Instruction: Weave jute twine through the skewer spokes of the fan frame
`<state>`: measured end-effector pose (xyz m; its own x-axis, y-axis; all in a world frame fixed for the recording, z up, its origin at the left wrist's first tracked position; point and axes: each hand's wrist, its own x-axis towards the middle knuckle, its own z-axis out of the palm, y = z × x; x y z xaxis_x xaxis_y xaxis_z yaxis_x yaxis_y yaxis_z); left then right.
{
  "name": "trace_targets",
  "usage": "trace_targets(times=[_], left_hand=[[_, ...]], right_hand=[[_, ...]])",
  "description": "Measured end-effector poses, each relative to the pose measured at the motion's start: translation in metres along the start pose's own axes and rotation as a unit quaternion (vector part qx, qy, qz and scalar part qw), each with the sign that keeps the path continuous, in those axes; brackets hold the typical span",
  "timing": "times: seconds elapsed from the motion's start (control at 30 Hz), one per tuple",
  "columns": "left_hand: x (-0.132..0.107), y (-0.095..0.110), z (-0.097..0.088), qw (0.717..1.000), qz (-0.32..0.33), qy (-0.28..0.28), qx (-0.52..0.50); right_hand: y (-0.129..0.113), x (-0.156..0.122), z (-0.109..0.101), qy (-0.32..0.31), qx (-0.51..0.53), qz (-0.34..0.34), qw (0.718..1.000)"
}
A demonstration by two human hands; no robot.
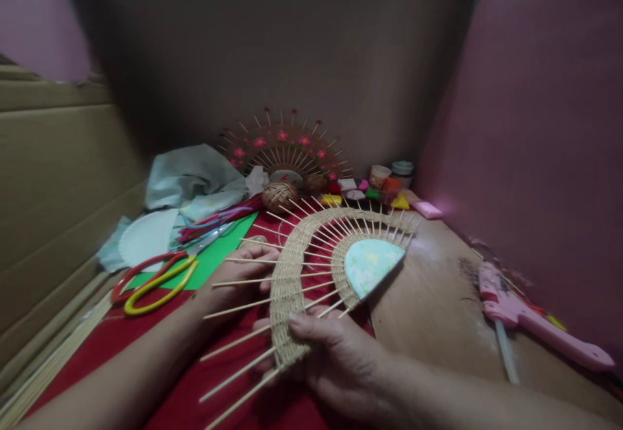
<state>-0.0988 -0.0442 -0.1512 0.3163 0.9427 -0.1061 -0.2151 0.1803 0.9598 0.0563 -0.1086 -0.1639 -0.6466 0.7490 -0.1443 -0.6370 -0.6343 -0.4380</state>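
A half-round fan frame of thin wooden sticks and woven natural twine fills the middle of the head view, tilted. At its hub is a half-disc covered in pale blue patterned cloth. My right hand grips the lower end of the outer woven band, thumb on top and fingers underneath. Behind the sticks on the left, my left hand has its fingers curled close to the band's outer edge. The sticks partly cover it, so what it pinches cannot be made out. A small coil of twine shows just above that hand.
Scissors with red and yellow handles lie left on green paper. Behind are a twine ball, a flowered fan, clay pieces and grey cloth. A pink glue gun rests on the right.
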Motion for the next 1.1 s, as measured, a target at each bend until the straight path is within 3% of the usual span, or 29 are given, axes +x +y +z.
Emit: trace_targets(times=[0.17,0.27,0.5,0.63,0.83,0.93,1.1], left_hand=[[0.000,-0.003,-0.002,1.000,0.004,-0.013,-0.022],[0.002,-0.005,-0.004,1.000,0.001,0.007,-0.020],[0.004,-0.009,-0.004,0.999,-0.002,0.026,-0.040],[0.003,-0.009,-0.003,0.998,-0.004,0.047,-0.031],[-0.002,0.004,-0.018,0.981,0.021,0.126,0.143],[-0.005,0.015,-0.031,0.960,0.041,0.111,0.253],[-0.012,0.040,-0.044,0.923,0.019,0.042,0.383]], right_hand=[[-0.003,-0.002,0.005,0.074,0.075,-0.018,0.994],[-0.005,-0.001,0.005,0.105,0.097,-0.045,0.989],[-0.007,-0.002,0.002,0.053,0.096,-0.033,0.993],[-0.007,-0.003,-0.002,0.063,0.086,-0.019,0.994],[-0.005,-0.004,-0.002,0.089,0.089,-0.010,0.992],[-0.004,-0.004,-0.001,0.080,0.091,-0.011,0.993],[-0.004,-0.004,0.001,0.074,0.090,-0.015,0.993]])
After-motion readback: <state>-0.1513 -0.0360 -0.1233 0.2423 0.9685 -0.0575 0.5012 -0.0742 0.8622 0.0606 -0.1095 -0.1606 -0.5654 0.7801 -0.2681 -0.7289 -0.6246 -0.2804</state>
